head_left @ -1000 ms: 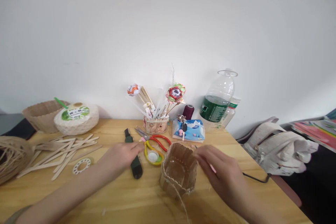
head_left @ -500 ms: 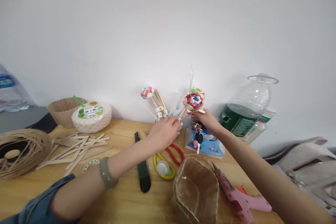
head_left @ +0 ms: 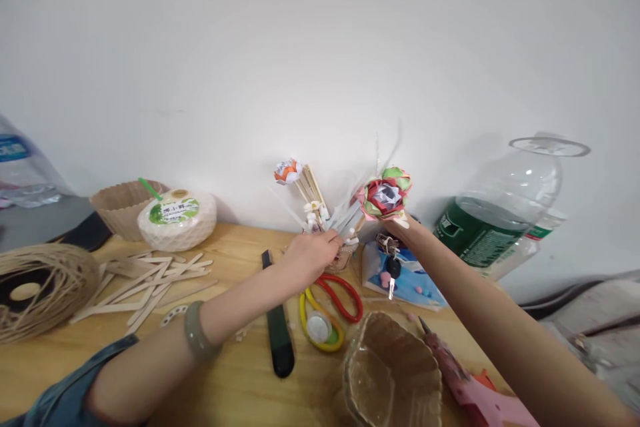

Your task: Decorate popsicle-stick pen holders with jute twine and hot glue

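A small container by the wall bears sticks, an orange and white paper flower and clear strips. My left hand, fingers bent and closed, is at its front edge; what the fingers hold is too small to tell. Behind the red and green paper flowers is my right hand, its fingers mostly hidden, so its grip does not show. White figures stand beside the sticks.
Scissors, a dark-handled cutter, a brown basket and a pink glue gun lie in front. A green-labelled bottle leans at right. Wooden sticks, twine and a white coconut are at left.
The view has shifted, moving the flowers, basket and bottle rightward in the picture. My right hand is now further behind the flowers. My left hand stays by the small container.
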Tool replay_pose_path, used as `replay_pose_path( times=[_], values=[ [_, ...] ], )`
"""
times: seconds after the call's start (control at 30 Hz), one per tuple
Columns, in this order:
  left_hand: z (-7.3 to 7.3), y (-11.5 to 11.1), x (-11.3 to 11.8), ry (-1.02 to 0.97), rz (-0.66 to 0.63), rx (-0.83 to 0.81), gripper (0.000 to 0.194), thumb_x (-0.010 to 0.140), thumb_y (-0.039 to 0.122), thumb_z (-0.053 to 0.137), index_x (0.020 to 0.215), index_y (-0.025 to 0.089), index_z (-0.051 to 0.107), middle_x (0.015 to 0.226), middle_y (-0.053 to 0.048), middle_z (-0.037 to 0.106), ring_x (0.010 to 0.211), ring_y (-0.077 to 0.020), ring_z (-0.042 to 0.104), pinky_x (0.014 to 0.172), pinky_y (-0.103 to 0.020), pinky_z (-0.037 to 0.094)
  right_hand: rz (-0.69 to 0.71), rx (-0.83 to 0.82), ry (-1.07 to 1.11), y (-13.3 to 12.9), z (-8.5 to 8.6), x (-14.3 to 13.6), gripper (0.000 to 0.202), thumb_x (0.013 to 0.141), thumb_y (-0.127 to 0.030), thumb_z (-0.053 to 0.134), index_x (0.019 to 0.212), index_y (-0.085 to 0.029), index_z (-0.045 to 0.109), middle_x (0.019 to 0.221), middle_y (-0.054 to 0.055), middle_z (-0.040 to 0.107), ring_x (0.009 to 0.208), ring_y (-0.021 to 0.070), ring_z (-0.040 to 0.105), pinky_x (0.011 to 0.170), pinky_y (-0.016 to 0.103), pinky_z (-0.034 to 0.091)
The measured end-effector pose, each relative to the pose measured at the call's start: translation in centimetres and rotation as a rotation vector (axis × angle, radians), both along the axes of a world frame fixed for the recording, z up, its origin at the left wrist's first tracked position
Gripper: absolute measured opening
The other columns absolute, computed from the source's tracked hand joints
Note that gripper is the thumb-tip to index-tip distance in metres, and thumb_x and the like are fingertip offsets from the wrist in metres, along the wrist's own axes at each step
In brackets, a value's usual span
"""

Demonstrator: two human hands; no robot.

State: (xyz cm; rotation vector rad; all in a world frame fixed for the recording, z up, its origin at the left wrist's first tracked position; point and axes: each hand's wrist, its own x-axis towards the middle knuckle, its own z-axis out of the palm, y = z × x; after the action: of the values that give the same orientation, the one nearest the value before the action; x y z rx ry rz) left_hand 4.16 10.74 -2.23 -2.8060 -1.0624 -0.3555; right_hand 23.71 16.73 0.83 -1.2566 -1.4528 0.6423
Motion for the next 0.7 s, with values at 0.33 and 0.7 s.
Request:
replay_pose_path(
  times=[0.33,0.7],
  values=[
    [-0.8,1.5,-1.4,-0.084,-0.024,0.011,0.031,0.081,-0.001,0.043,0.101,0.017,0.059,0.101,-0.005,0.065,0.093,-0.0169,0.063,0.079,-0.025,0.05,-0.105,-0.007,0.228,-0.5,1.5,2.1,0.029,0.09,-0.031,0.055,0.114,-0.016,0.055,0.113,0.007,0.059,0.093,0.019,0.061,0.078,0.039,0.052],
    [0.0,-0.8,-3.8,-0.341,-0.065,0.075,0.032,0.083,0.004,0.046,0.106,0.017,0.065,0.117,-0.008,0.066,0.107,-0.0213,0.061,0.089,-0.036,0.051,-0.577,0.525,0.178,-12.5,8.9,7.7,0.015,0.089,-0.014,0.049,0.09,-0.016,0.063,0.067,-0.002,0.053,0.056,0.0087,0.05,0.062,0.027,0.045]
  ],
)
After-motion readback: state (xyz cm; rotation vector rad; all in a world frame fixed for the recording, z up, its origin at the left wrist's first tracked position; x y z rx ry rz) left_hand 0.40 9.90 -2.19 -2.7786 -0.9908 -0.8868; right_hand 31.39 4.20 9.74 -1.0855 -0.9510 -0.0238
